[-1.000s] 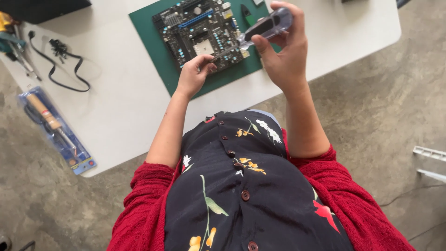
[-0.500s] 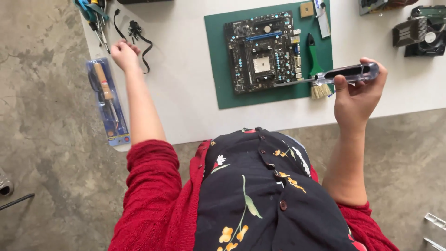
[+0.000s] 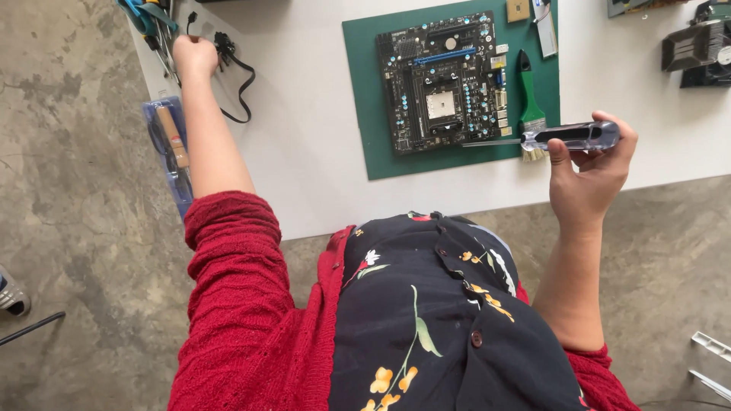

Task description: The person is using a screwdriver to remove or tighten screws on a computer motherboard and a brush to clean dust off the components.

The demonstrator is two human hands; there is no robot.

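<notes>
My right hand (image 3: 590,179) holds a screwdriver (image 3: 567,137) with a clear handle; its thin shaft points left over the edge of a black motherboard (image 3: 445,80). The board lies on a green mat (image 3: 457,84) on the white table (image 3: 304,152). My left hand (image 3: 194,55) is stretched to the table's far left corner, fingers curled beside a black cable (image 3: 232,65) and some tools (image 3: 152,19). Whether it grips anything is hidden.
A green-handled brush (image 3: 528,103) lies on the mat's right side. A blue-packaged tool set (image 3: 169,148) sits at the table's left edge. Dark computer parts (image 3: 697,46) rest at the far right. Concrete floor surrounds the table.
My left hand has left the motherboard and reached far left to the tools and cable. My right hand has lowered the screwdriver to lie level at the mat's right side.
</notes>
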